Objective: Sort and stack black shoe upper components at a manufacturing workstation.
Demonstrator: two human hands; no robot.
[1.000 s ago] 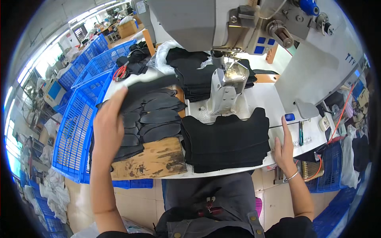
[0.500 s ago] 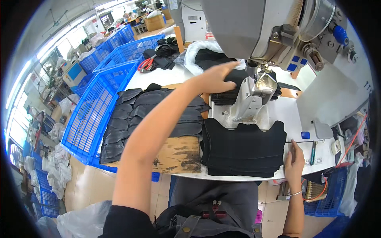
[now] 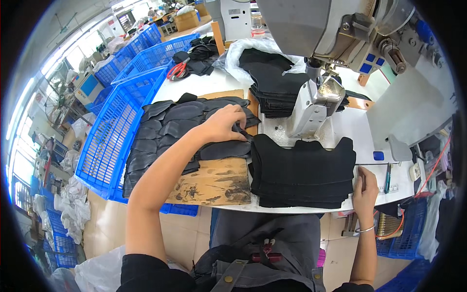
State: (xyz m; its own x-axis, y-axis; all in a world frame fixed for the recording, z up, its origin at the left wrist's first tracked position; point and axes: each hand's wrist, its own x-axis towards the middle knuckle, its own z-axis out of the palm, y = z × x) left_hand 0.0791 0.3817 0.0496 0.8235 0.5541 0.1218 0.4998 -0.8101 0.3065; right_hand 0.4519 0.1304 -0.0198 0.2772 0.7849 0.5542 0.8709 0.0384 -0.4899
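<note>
My left hand bends over the right end of the overlapping dark, rounded pieces, its thumb and fingers closed on the edge of one dark rounded piece. My right hand rests at the table's front edge, fingers loosely bent and a little apart, holding nothing. Between the hands lies a neat stack of black fabric panels with notched top edges. Behind it rises the metal post of a sewing machine, and another black panel stack sits to the left of that post.
A blue crate stands along the left of the table. A stained wooden board lies under the dark pieces. Red-handled scissors lie at the back left, and a green pen-like tool is on the right. The machine head overhangs the back.
My left hand has come back from beside the machine post, down and left onto the dark pieces, and gripped one. My right hand stays by the table edge. The view has shifted slightly.
</note>
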